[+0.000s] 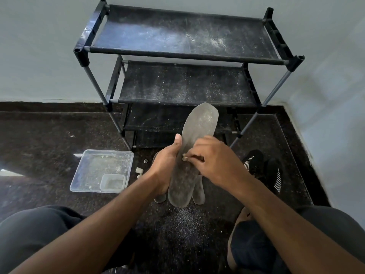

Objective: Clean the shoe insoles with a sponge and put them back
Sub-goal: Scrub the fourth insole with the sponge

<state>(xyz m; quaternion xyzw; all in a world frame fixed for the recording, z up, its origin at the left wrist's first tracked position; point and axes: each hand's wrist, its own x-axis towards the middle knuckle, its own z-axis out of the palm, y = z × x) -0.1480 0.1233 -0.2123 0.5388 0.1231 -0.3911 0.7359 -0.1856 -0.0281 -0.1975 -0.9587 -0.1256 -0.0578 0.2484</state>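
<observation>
- Down on the floor [49,135] in front of the shoe rack [185,50], I've got one grey insole [199,123] held up between my knees, long axis running straight away from me, toe end toward the rack and heel end toward my lap.
- My left hand [167,161] is the grip on it: fingers wrapped behind, thumb up along the left edge, about mid-length.
- My right hand [215,161] is curled tight on a little pale bit of sponge [184,157], pinched at the fingertips and pressed on the insole's face just beside my left thumb.
- So the whole dusty toe half lies up and away from the sponge. I reckon the next strokes want to run lengthwise that way.
- Second insole [199,191] sits below, mostly hidden behind the first.
- Black shoes [262,169] are off to my right, nearer the right hand; the clear plastic tray [79,175] is to my left.
</observation>
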